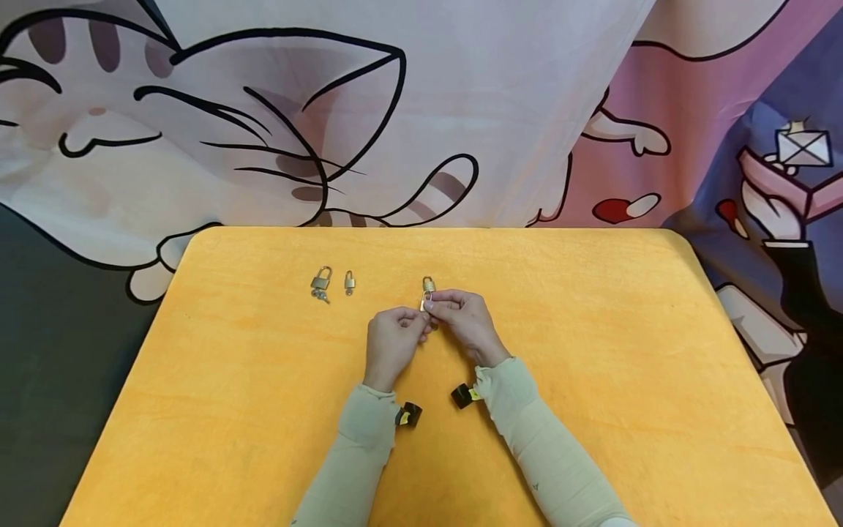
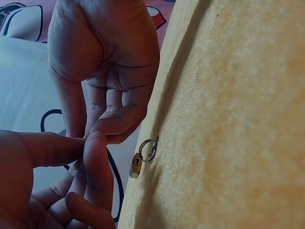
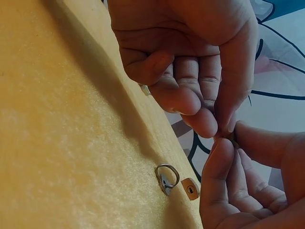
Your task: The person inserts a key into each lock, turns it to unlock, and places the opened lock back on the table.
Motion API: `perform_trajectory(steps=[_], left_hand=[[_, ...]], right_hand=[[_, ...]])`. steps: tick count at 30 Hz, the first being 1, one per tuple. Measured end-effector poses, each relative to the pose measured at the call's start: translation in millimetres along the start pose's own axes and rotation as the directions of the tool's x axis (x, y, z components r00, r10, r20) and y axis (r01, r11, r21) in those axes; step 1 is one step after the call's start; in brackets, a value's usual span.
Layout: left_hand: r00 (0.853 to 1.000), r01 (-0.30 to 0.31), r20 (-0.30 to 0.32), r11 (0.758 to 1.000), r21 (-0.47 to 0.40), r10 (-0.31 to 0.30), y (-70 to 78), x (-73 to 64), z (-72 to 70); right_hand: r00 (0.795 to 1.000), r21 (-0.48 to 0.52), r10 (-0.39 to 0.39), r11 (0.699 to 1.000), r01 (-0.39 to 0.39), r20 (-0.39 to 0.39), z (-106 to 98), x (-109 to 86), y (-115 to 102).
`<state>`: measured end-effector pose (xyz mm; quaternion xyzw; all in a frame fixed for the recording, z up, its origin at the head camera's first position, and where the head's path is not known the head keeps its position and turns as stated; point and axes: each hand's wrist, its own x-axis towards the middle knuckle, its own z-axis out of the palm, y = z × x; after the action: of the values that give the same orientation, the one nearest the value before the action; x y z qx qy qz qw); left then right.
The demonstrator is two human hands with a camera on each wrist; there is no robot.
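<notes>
Over the yellow table (image 1: pixel 263 410), both hands meet at a small padlock (image 1: pixel 424 303). My right hand (image 1: pixel 469 322) pinches it between thumb and fingers near its shackle. At its lower end my left hand (image 1: pixel 394 340) pinches a small metal piece, mostly hidden by the fingertips; I cannot tell its kind. In the left wrist view the left thumb (image 2: pixel 57 149) presses against the index finger, meeting the right fingertips. Just beyond the hands lies a brass padlock (image 1: pixel 429 285). Its keyhole end (image 3: pixel 190 189) shows in the right wrist view, beside a key ring (image 3: pixel 167 174).
Left of the hands lie a larger padlock (image 1: pixel 320 282) with keys (image 1: pixel 320 296) and a smaller padlock (image 1: pixel 350 282). A cartoon-printed cloth (image 1: pixel 500 110) hangs behind the table's far edge. Black wrist cameras (image 1: pixel 410 414) are strapped at both sleeves.
</notes>
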<state>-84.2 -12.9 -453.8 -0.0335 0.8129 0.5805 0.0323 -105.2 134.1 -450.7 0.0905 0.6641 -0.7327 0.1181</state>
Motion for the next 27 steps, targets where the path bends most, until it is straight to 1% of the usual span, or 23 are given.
perform_trajectory(steps=[9, 11, 18, 24, 27], left_hand=[[1.0, -0.011, 0.022, 1.0, 0.022, 0.011, 2.6, -0.6, -1.8], [0.999, -0.009, 0.032, 0.999, 0.032, 0.008, 3.5, -1.0, -3.0], [0.998, 0.019, 0.062, 0.997, 0.077, -0.024, 1.5, -1.5, -7.9], [0.998, 0.03, 0.059, 0.994, 0.103, -0.036, 0.0, -1.1, -11.3], [0.997, 0.046, 0.056, 0.991, 0.126, -0.053, -0.7, -2.1, -13.5]], right_hand=[[1.0, -0.019, -0.015, 1.0, 0.014, -0.011, -0.3, -0.6, -0.6], [1.0, -0.025, -0.017, 1.0, 0.017, -0.003, -0.2, 0.2, -2.3], [1.0, -0.067, -0.028, 0.997, 0.028, 0.001, 3.8, 7.4, -11.9], [0.999, -0.064, -0.009, 0.998, 0.011, 0.037, 10.7, 16.2, -19.4], [0.999, -0.103, -0.003, 0.995, 0.008, 0.047, 14.4, 20.4, -22.7]])
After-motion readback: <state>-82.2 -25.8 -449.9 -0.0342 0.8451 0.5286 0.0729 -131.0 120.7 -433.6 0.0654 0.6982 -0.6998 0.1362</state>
